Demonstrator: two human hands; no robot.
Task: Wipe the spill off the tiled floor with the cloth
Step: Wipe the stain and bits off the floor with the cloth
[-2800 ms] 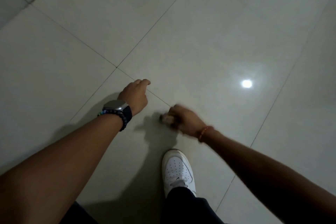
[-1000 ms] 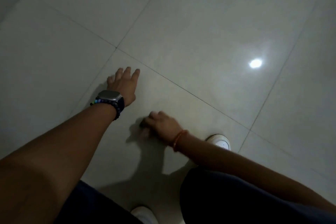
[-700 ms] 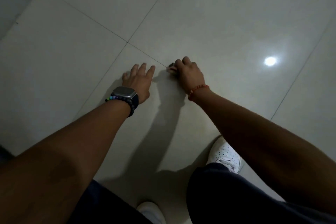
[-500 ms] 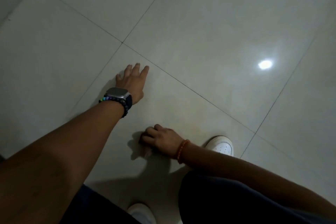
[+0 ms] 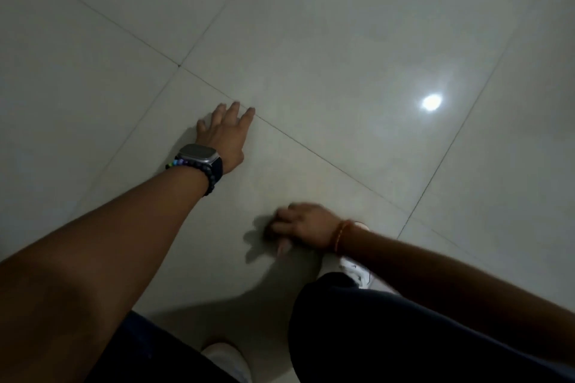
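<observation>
Your left hand (image 5: pixel 224 134) lies flat on the tiled floor (image 5: pixel 311 25), palm down and fingers spread, with the fingertips just reaching the grout line that runs diagonally down toward the floor's right side. This grip is fully open and has hold of nothing; it looks like a prop for your weight. A watch (image 5: pixel 199 155) and a beaded bracelet (image 5: pixel 208 179) sit on that wrist.

Further right and nearer to you, your right hand (image 5: pixel 303 224) is curled down against the floor, blurred as if mid-stroke. The grip is closed, and a small pale scrap pokes out below the knuckles; that is most likely the cloth (image 5: pixel 283 246), bunched under the palm and pressed to the tile, though most of it is hidden. An orange band (image 5: pixel 339 235) circles the wrist. A white shoe (image 5: pixel 357 270) shows just beyond the dark trouser knee (image 5: pixel 373 320), touching the forearm's outline in this view.

As for progress, you appear to be in the middle of the wiping. No puddle, droplets or wet sheen can be made out on the tile around either hand, but the light is dim and the glossy floor carries only one bright lamp reflection (image 5: pixel 431 102), so a thin film would be hard to see. Judge the bulk of the spill as probably lifted, with the patch under and beside the cloth not yet confirmed dry. What remains is likely a few more passes and a check from a lower angle.
</observation>
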